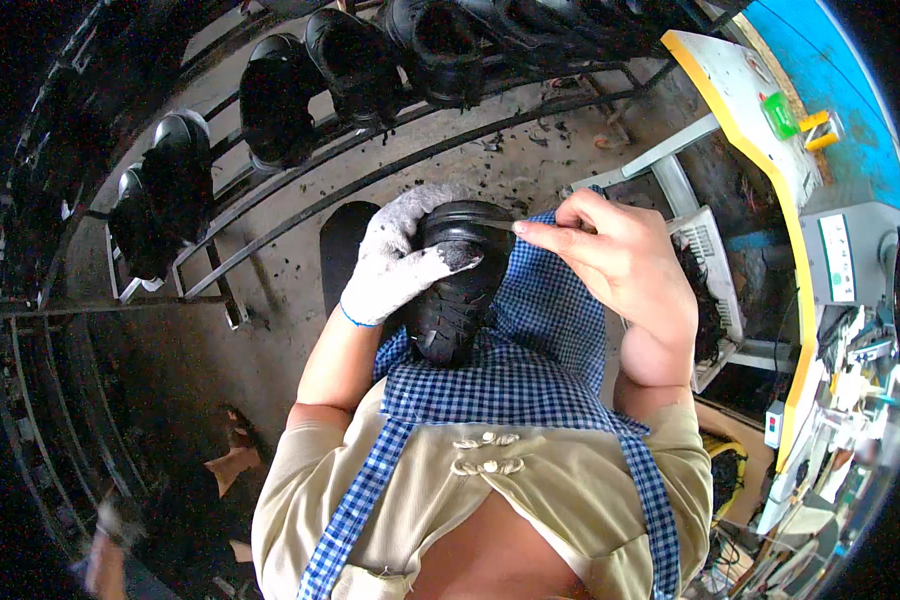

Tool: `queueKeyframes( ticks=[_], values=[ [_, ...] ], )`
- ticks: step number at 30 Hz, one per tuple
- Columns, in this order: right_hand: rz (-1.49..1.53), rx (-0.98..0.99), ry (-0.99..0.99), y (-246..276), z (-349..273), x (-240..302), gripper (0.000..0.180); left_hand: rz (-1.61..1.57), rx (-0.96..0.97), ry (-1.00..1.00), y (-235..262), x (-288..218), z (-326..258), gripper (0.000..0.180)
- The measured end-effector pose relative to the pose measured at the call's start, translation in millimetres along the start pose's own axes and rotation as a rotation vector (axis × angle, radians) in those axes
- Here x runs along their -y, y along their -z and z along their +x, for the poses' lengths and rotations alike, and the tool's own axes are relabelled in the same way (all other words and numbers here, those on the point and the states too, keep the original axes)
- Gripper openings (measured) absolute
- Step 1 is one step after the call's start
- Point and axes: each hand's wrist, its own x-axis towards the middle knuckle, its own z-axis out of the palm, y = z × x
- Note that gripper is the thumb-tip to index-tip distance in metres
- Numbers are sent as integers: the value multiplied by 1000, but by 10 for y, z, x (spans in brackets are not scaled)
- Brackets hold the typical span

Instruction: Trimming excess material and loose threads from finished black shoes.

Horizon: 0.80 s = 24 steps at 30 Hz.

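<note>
A black shoe [454, 300] with a thick, shiny sole edge is held over my lap. My left hand [400, 250], in a white knit glove with a dark, worn thumb tip, wraps around the shoe's side. The thumb presses near the sole edge. My right hand [615, 250] is bare, and its thumb and forefinger are pinched together right beside the shoe's far right edge. A thin sliver shows between those fingertips and the sole, too small to name. The blue checked apron [490, 385] lies beneath the shoe.
Several black shoes [275, 100] stand on a dark metal rack [360, 172] at the far side. On the right is a yellow-edged worktable [790, 210] with a green item [780, 115] on it. Under it sits a white plastic crate [715, 265]. Scraps litter the floor.
</note>
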Motion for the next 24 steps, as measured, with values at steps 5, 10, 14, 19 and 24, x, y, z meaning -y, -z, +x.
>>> queueKeyframes(
  ticks=[5, 10, 14, 19, 24],
  values=[
    [7, 5, -30, 0, -63, -44, 33, 24, 4, -47, 29, -1, 3, 44],
    [19, 23, -36, 3, -57, -42, 34, 65, -2, -82, 29, 50, 19, 46],
    [-4, -8, 4, -56, 2, -26, 33, 52, -10, -25, 10, 61, 28, 47],
    [16, -6, -46, -52, -77, -92, 29, 0, -6, -26, 32, 72, 17, 47],
    [-11, 18, -20, -13, -36, -62, 31, 118, 28, -76, 70, 87, 36, 47]
  ],
)
